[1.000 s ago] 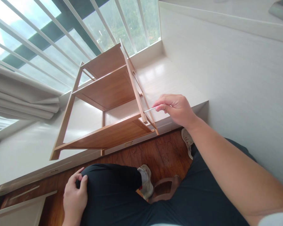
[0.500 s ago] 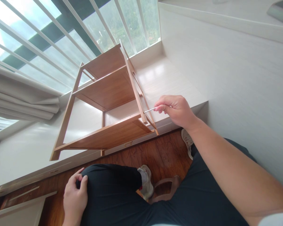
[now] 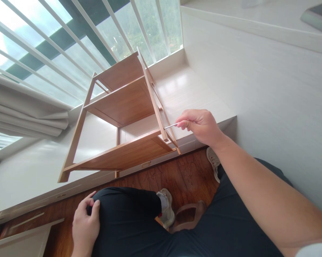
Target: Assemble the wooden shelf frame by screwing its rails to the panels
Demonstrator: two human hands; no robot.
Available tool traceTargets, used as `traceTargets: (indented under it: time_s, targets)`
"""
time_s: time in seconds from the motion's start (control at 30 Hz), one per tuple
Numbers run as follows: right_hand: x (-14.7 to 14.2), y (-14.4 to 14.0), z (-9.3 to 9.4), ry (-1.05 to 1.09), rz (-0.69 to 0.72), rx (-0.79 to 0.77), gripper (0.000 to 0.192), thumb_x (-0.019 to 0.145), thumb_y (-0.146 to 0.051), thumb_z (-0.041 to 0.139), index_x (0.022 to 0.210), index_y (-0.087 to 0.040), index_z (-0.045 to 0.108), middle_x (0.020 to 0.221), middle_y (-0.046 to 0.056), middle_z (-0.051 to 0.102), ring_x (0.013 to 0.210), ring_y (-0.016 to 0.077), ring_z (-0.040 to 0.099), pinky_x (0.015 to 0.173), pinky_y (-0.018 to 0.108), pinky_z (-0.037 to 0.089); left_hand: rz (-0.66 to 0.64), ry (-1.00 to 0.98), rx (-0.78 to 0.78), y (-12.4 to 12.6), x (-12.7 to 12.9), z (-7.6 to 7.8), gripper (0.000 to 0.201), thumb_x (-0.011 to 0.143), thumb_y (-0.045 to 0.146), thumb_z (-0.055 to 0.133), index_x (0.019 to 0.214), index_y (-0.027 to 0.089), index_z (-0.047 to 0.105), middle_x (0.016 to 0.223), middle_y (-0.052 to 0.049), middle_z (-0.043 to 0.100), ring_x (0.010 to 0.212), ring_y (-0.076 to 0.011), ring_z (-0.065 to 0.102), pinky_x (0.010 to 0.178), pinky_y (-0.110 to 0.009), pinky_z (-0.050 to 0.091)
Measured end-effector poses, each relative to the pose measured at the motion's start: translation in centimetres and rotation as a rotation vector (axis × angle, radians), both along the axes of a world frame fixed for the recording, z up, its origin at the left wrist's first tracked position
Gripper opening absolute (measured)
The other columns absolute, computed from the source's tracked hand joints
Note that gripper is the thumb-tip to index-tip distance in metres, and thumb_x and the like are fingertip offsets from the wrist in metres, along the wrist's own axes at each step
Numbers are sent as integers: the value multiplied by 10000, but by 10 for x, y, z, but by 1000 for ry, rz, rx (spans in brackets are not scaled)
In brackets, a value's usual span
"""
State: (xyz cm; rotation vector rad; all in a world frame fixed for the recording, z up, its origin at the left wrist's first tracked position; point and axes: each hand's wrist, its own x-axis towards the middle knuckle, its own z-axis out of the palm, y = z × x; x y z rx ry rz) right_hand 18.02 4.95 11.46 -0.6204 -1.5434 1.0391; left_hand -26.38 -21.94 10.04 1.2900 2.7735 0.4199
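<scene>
A three-tier wooden shelf rack (image 3: 123,107) stands on a white window platform (image 3: 187,92). My right hand (image 3: 201,125) pinches a thin metal hex key (image 3: 170,125), whose tip meets the rack's right side frame near the lowest shelf. Down at the lower left, my left hand (image 3: 84,225) lies on my left knee, fingers curled over the dark trouser cloth and holding nothing.
Behind the rack are white window bars (image 3: 78,39) and a folded curtain (image 3: 24,114) at the left. A white wall (image 3: 270,89) runs along the right. Below are the brown wooden floor (image 3: 182,175), my shoes and a brown stool (image 3: 187,216).
Almost nothing: the view shifted slightly, and my right hand with the hex key stays at the same spot on the frame.
</scene>
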Motion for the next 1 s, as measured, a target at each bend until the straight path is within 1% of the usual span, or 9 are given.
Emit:
traceTargets:
  time_s: [0.17, 0.33, 0.4, 0.47, 0.57, 0.67, 0.83, 0.9, 1.0]
  targets:
    - [2, -2, 1, 2, 56, -87, 364, 885, -566, 823, 949, -209, 847, 809, 37, 753, 692, 156, 653, 616, 290, 534, 11, -2, -4, 1, 0, 0, 345, 909, 590, 471, 813, 260, 453, 1406, -64, 708, 1169, -338, 669, 966, -458, 476]
    - [1, -7, -3, 66, 123, -173, 455, 934, -580, 768, 1203, -213, 780, 809, 13, 709, 722, 140, 665, 562, 231, 515, -9, -1, -1, 1, -2, -1, 351, 917, 594, 474, 816, 258, 452, 1405, -58, 706, 1170, -327, 670, 951, -440, 475]
    - [-1, -8, -4, 94, 154, -228, 421, 935, -566, 773, 1146, -202, 773, 764, -1, 690, 667, 124, 640, 514, 215, 499, -18, 1, 1, 0, -2, -2, 348, 917, 591, 479, 817, 258, 453, 1398, -51, 709, 1174, -320, 669, 951, -430, 476]
    - [-5, -8, -5, 104, 192, -310, 394, 905, -558, 805, 1005, -179, 767, 700, -6, 675, 591, 119, 609, 464, 220, 494, -14, 3, 2, 1, -1, -2, 346, 918, 588, 476, 817, 258, 455, 1394, -47, 712, 1171, -318, 670, 944, -426, 478]
    - [-10, -5, -9, 92, 219, -412, 426, 828, -567, 870, 866, -164, 735, 659, 4, 677, 550, 127, 608, 458, 249, 540, -10, 10, 10, 2, 1, -1, 334, 920, 579, 477, 826, 259, 462, 1388, -47, 716, 1185, -322, 662, 947, -430, 479]
    - [-10, -2, -16, 60, 155, -475, 449, 804, -581, 879, 829, -160, 725, 640, 7, 668, 540, 127, 609, 454, 246, 536, -18, 16, 17, 2, 2, -1, 320, 914, 565, 486, 827, 259, 464, 1370, -46, 722, 1175, -318, 661, 949, -429, 486]
    - [2, -8, -29, -124, 40, -476, 358, 904, -505, 791, 837, -156, 746, 574, -13, 624, 460, 91, 518, 410, 209, 399, -28, -3, 38, 2, 2, -5, 337, 906, 579, 486, 815, 256, 457, 1393, -50, 712, 1193, -327, 654, 978, -451, 481]
    - [8, -13, -31, -178, 7, -472, 341, 917, -490, 775, 846, -158, 749, 583, -10, 625, 479, 96, 527, 431, 212, 392, -49, -1, 49, 2, 3, -6, 329, 912, 570, 488, 821, 256, 457, 1398, -52, 710, 1214, -329, 646, 1004, -460, 473]
    - [13, -20, -30, -224, -25, -489, 382, 916, -533, 769, 845, -159, 746, 584, -10, 615, 501, 102, 524, 459, 225, 386, -67, 5, 47, 3, 6, -7, 307, 928, 547, 489, 834, 255, 462, 1398, -45, 711, 1226, -326, 638, 1012, -464, 468]
